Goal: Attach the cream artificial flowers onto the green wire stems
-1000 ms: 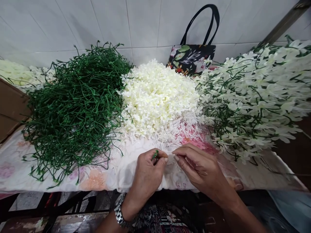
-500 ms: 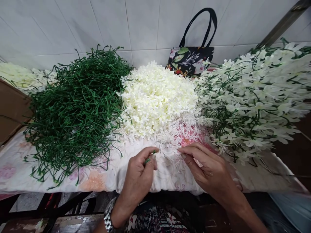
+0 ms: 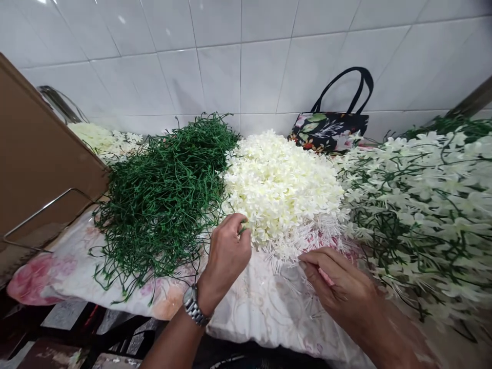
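My left hand (image 3: 230, 246), a watch on its wrist, is closed on a green artificial flower stem (image 3: 242, 230), of which only a short bit shows at the thumb. It is at the front left edge of a heap of creamy white artificial blossoms (image 3: 284, 189). Thumb and forefinger of my right hand (image 3: 340, 289) are pinched together beside thin white stamen-like strands (image 3: 290, 246); whatever lies between the tips is too small to make out. A tangled pile of green stems (image 3: 165, 189) lies left of the blossoms.
White flowers on green stems (image 3: 430, 205) are heaped at the right. Behind the blossoms a black floral bag (image 3: 330, 130) leans on the tiled wall (image 3: 219, 77). A cardboard box (image 3: 46, 143) stands at left. Floral cloth (image 3: 246, 307) covers the table.
The view has swung left and up. My left hand has moved forward to the blossom heap, away from my right hand. My right hand, still pinched, is now beside the white strands.
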Demonstrator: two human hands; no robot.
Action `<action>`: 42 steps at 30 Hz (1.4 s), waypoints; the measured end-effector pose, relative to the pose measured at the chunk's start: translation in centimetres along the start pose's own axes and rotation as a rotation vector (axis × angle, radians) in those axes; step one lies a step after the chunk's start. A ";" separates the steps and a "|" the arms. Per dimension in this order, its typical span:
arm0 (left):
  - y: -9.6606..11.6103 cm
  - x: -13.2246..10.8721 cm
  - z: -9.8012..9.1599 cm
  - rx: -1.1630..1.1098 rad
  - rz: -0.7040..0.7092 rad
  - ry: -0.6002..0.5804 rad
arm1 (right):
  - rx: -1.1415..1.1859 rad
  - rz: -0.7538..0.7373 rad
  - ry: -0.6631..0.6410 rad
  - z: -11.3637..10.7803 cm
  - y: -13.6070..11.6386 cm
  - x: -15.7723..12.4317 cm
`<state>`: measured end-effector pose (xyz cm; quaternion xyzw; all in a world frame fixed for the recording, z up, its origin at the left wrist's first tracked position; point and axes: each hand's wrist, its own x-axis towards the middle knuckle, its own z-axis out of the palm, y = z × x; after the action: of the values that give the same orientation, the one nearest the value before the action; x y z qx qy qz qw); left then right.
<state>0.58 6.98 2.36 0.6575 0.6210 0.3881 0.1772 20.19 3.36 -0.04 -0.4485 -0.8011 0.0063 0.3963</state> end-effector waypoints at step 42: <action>-0.5 -8.0 0.2 -0.975 -0.329 -0.034 | 0.179 0.016 -0.005 1.2 -6.3 1.6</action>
<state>0.92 -0.54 -0.43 0.3984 0.4601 0.5888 0.5319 14.48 1.19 2.48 -0.4174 -0.7948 0.0821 0.4329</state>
